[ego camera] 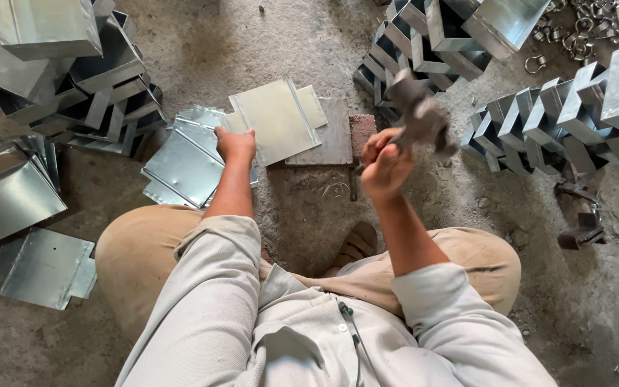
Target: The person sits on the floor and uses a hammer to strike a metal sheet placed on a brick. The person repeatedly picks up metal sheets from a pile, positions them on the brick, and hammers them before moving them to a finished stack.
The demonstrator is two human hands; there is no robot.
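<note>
A rough, dusty concrete floor [281, 29] fills the scene, lit by soft daylight. Stacks of folded sheet-metal boxes [73, 64] crowd the upper left, with more boxes [567, 115] lined up at right. Loose metal rings [582, 29] lie scattered at top right, near flat cut sheets [44, 269] at lower left.

head view, steeply downward, close overhead
</note>
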